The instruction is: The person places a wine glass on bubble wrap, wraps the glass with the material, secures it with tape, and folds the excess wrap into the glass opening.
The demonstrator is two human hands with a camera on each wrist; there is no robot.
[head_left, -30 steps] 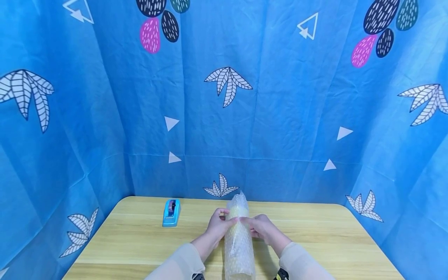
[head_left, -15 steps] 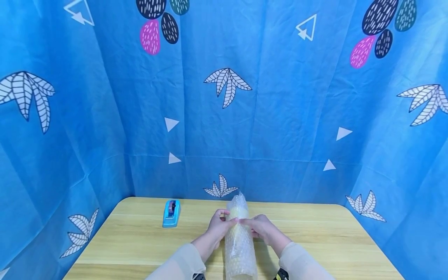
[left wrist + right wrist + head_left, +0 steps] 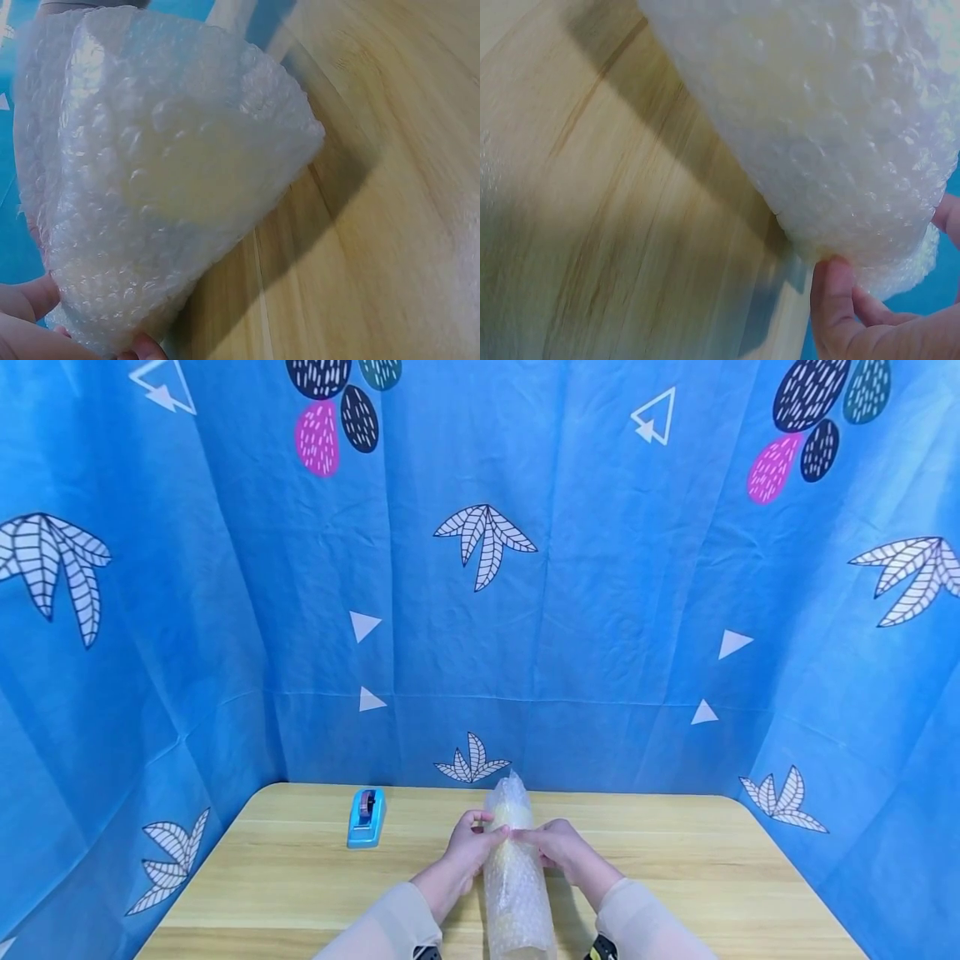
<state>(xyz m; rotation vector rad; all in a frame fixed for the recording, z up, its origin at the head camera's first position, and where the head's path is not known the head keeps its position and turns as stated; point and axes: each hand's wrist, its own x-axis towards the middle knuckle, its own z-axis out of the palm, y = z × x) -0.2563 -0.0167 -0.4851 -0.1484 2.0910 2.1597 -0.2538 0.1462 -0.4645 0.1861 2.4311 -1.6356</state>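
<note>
I've got the bubble-wrap roll (image 3: 515,877) lying lengthwise on the table (image 3: 262,893), its near end toward me and its far end pointing at the blue backdrop (image 3: 480,610). My left hand (image 3: 467,852) pinches the wrap on the roll's left side, fingers curled onto it, and my right hand (image 3: 558,852) does the same on the right, so the fingertips almost meet over the top of the roll about halfway along. From a second ago to now, very little has shifted: both hands stay clamped in the same spot, and the roll has only tipped a touch, its near end drifting slightly to the right. I read that as a holding moment, keeping the wrap tight around the pale yellowish thing inside. From my left wrist the wrap (image 3: 157,172) bulges over the wood grain, with my fingertips (image 3: 30,300) at its lower edge; from the right wrist my thumb (image 3: 838,289) presses up under it. The blue tape dispenser (image 3: 367,816) sits far left, well apart from both hands.
</note>
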